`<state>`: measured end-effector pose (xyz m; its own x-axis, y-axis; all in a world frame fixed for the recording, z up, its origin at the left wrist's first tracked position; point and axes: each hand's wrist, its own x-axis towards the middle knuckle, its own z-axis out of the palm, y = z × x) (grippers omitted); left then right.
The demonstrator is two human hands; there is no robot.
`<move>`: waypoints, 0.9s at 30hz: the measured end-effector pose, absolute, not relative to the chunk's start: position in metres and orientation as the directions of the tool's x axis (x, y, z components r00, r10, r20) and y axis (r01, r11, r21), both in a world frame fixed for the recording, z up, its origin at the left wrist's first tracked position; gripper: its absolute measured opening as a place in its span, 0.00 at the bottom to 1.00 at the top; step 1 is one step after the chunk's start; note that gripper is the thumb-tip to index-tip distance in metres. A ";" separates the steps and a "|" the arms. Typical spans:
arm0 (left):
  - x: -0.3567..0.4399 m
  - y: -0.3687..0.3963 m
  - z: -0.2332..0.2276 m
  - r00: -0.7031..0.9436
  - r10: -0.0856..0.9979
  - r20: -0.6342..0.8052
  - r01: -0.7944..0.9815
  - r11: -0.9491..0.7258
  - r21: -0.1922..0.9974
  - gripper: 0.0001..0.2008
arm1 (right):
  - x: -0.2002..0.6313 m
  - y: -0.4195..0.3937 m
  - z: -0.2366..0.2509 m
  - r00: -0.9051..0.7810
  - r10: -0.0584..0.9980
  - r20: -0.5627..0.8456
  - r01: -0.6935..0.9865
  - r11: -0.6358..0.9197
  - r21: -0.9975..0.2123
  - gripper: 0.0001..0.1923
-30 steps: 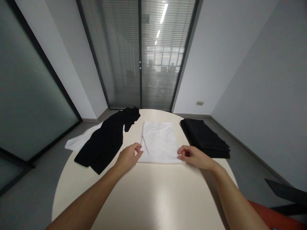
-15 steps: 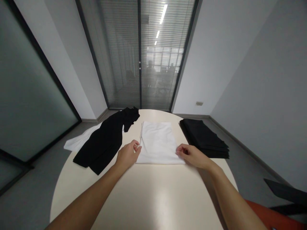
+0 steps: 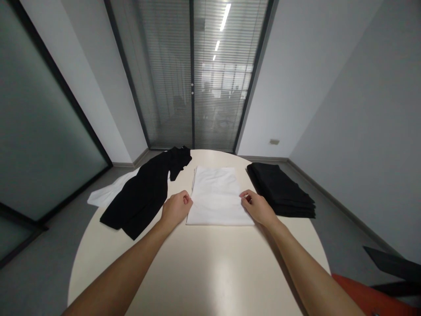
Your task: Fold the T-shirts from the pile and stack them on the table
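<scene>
At the left edge of the folded white garment (image 3: 215, 197), the left hand (image 3: 175, 208) had its fingers (image 3: 184, 200) curled shut against the cloth, while the right hand (image 3: 258, 207) pinched the right edge with bent fingers (image 3: 246, 198). That garment lay flat mid-tabletop (image 3: 204, 267), just ahead of both hands. Left of it sprawled a loose black garment (image 3: 144, 193) over a white one (image 3: 108, 193); right of it sat a folded black stack (image 3: 279, 188).
</scene>
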<state>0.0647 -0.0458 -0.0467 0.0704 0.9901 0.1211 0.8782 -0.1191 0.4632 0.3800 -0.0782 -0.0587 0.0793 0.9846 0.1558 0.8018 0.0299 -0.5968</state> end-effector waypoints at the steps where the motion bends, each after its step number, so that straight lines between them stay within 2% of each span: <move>1: 0.065 -0.046 -0.047 0.077 0.990 0.118 0.886 -0.122 0.447 0.06 | 0.380 -0.078 -0.059 0.088 0.983 0.159 0.805 0.024 -0.593 0.11; 8: 0.064 -0.041 -0.052 0.013 0.993 0.119 0.879 -0.068 0.473 0.08 | 0.377 -0.078 -0.059 0.133 0.977 0.169 0.830 -0.017 -0.558 0.10; 12: 0.063 -0.046 -0.052 0.086 0.974 0.209 0.864 -0.177 0.471 0.06 | 0.375 -0.082 -0.053 0.070 0.965 0.253 0.869 0.065 -0.490 0.10; 14: 0.061 -0.050 -0.049 0.183 0.930 0.319 0.809 -0.326 0.489 0.06 | 0.371 -0.087 -0.044 -0.006 0.945 0.326 0.862 0.170 -0.477 0.10; 16: 0.056 -0.055 -0.045 0.390 0.834 0.390 0.698 -0.544 0.466 0.06 | 0.365 -0.095 -0.035 -0.175 0.927 0.333 0.804 0.330 -0.495 0.10; 19: 0.047 -0.063 -0.040 0.706 0.612 0.356 0.488 -0.785 0.383 0.09 | 0.355 -0.106 -0.025 -0.475 0.844 0.249 0.697 0.534 -0.480 0.13; 20: 0.044 -0.064 -0.040 0.758 0.563 0.329 0.452 -0.817 0.358 0.10 | 0.351 -0.109 -0.023 -0.524 0.821 0.225 0.690 0.565 -0.452 0.13; 22: 0.041 -0.067 -0.040 0.797 0.530 0.291 0.446 -0.840 0.308 0.08 | 0.346 -0.112 -0.022 -0.556 0.805 0.206 0.710 0.589 -0.386 0.10; 24: 0.041 -0.068 -0.038 0.797 0.542 0.266 0.478 -0.836 0.271 0.03 | 0.342 -0.113 -0.020 -0.560 0.806 0.191 0.727 0.589 -0.353 0.07; 27: 0.042 -0.072 -0.031 0.783 0.579 0.225 0.524 -0.810 0.262 0.04 | 0.339 -0.115 -0.016 -0.528 0.841 0.121 0.753 0.530 -0.390 0.07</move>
<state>0.0416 -0.0716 -0.0311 0.7835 0.5794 0.2245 0.5243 -0.8103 0.2618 0.3394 -0.1152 -0.0164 -0.5280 0.8405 0.1213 0.7535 0.5295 -0.3897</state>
